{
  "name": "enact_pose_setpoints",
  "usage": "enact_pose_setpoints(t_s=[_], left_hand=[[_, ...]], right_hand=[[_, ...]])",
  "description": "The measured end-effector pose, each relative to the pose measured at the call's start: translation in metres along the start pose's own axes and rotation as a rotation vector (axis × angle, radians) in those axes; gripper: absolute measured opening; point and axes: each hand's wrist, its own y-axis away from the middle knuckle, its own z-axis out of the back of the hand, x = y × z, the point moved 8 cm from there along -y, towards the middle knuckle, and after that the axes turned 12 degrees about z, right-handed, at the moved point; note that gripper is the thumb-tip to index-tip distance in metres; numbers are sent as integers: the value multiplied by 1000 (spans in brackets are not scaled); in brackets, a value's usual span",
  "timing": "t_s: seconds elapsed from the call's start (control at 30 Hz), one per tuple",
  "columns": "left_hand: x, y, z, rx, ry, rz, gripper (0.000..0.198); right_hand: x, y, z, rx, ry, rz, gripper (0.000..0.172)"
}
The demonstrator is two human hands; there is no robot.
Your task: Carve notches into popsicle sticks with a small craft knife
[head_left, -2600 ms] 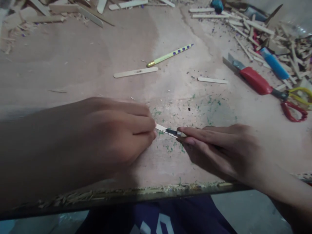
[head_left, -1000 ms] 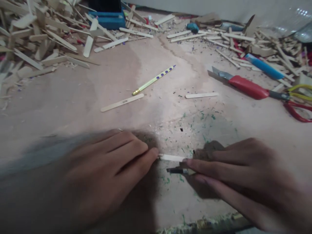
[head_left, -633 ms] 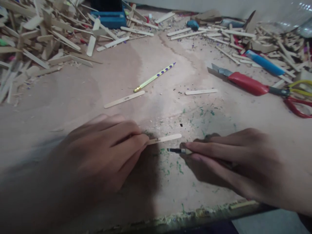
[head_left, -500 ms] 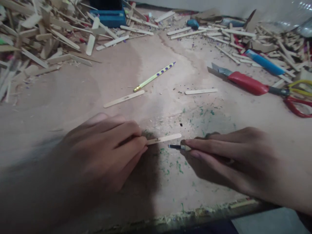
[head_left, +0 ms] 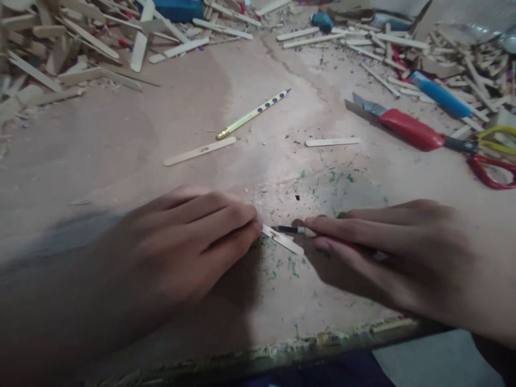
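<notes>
My left hand [head_left: 201, 242] is closed on one end of a wooden popsicle stick [head_left: 287, 244], whose rounded free end points right and toward me. Dark marks show on the stick close to my fingertips. My right hand [head_left: 387, 247] pinches a small craft knife [head_left: 290, 229] with a short dark blade. The blade tip lies at the stick, beside the dark marks; whether it cuts in, I cannot tell. Most of the knife's handle is hidden by my fingers. Green shavings [head_left: 292, 269] are scattered on the wooden board around the stick.
Ahead lie a marked popsicle stick [head_left: 200, 151], a spotted pencil [head_left: 253, 114] and a shorter stick [head_left: 332, 142]. Red-handled scissors [head_left: 494, 171], a red-gripped blade tool [head_left: 411, 129] and a blue cutter [head_left: 441, 95] are at right. Stick piles [head_left: 72, 43] fill the back. The board's front edge [head_left: 314, 344] is rough.
The held stick has swung so its free end points toward me. The knife blade has moved slightly left and away from me, reaching the stick. The view has shifted slightly.
</notes>
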Motion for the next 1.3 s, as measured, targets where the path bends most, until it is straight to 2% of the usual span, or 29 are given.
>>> enact_pose_setpoints(t_s=[0.13, 0.2, 0.43, 0.6, 0.77, 0.9, 1.07, 1.3], left_hand=[[-8, 2, -4, -32, -113, -133, 47], [-9, 1, -5, -29, -108, -146, 50], [-12, -7, 3, -91, -30, -92, 54], [-10, -10, -2, -42, 63, -35, 49], [-5, -8, -1, -41, 119, 43, 42], [-8, -8, -1, -26, 84, 7, 49], [-8, -15, 2, -59, 87, 51, 63], [-9, -14, 2, -59, 94, 57, 64]], right_hand=[[3, -2, 4, 12, 32, 40, 21], [4, -1, 4, 32, 43, 51, 24], [4, 1, -2, 84, 31, 73, 20], [7, 0, -11, 80, 8, 83, 21], [7, -4, -7, 62, 24, 73, 16], [7, -6, -6, 81, 64, 107, 17], [5, -2, -4, 98, 54, 80, 22], [9, -1, -3, 110, 77, 111, 22]])
